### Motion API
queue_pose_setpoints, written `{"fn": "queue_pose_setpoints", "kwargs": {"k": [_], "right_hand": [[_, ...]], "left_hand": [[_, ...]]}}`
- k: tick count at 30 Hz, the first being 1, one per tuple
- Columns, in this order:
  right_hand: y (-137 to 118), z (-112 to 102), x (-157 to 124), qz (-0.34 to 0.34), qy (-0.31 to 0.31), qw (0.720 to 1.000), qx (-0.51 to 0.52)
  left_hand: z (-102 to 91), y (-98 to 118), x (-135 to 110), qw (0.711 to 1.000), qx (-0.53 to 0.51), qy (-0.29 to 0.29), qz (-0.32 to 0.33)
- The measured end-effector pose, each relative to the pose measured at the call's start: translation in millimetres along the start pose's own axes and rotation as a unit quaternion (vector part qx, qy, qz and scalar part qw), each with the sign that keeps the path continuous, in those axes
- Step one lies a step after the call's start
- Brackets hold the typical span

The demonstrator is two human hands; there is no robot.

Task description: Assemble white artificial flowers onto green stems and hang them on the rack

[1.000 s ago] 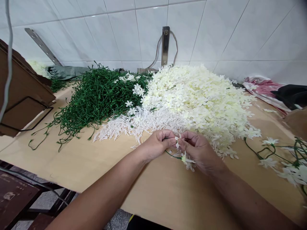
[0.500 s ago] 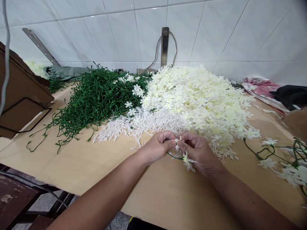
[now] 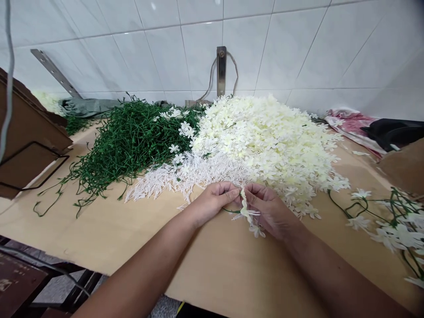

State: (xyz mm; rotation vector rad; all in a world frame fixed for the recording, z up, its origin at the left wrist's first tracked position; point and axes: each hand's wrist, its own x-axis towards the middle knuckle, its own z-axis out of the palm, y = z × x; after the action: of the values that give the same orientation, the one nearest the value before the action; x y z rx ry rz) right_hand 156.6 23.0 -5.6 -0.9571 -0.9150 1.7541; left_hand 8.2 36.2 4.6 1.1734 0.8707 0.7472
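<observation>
Since half a second ago the view has tipped slightly and the hands have barely shifted, but the white petals between them now trail lower from the pinch. Fingers (image 3: 232, 193) of the left hand (image 3: 212, 202) are closed narrow on the thin green plastic stem with small white fabric flowers (image 3: 247, 213). Fingers (image 3: 256, 192) of the right hand (image 3: 271, 213) pinch the same stem from the other side, and the fingertips of the two hands nearly touch. The stem is held just above the tan wooden table (image 3: 215, 265), about midway along its near edge, with two flowers hanging under the right palm.

Just behind the hands lies a flat spread of white plastic stamen pieces (image 3: 185, 172). Behind that, toward the far edge, a large heap of loose cream-white fabric blossoms (image 3: 265, 137) fills the middle of the table. Touching the heap's left side is a tangled pile of dark green plastic stems (image 3: 129, 137), which reaches toward the far left corner. Several finished green sprigs with white flowers (image 3: 391, 221) lie near the right edge, well apart from the hands. A brown cardboard box (image 3: 26, 132) stands at the left edge. A pink patterned cloth (image 3: 347, 123) sits at the far right corner, against the white tiled wall (image 3: 281, 44).
</observation>
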Motion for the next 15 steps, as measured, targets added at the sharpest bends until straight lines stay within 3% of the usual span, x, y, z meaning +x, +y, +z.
{"fn": "queue_pose_setpoints", "kwargs": {"k": [6, 15], "right_hand": [[0.2, -4.4, 0.6, 0.007, -0.044, 0.998, 0.043], [2.5, -4.5, 0.5, 0.016, -0.008, 1.000, -0.011]], "left_hand": [[-2.1, 2.2, -0.2, 0.997, 0.075, -0.011, 0.025], [0.3, 0.5, 0.4, 0.993, 0.107, 0.012, 0.040]]}}
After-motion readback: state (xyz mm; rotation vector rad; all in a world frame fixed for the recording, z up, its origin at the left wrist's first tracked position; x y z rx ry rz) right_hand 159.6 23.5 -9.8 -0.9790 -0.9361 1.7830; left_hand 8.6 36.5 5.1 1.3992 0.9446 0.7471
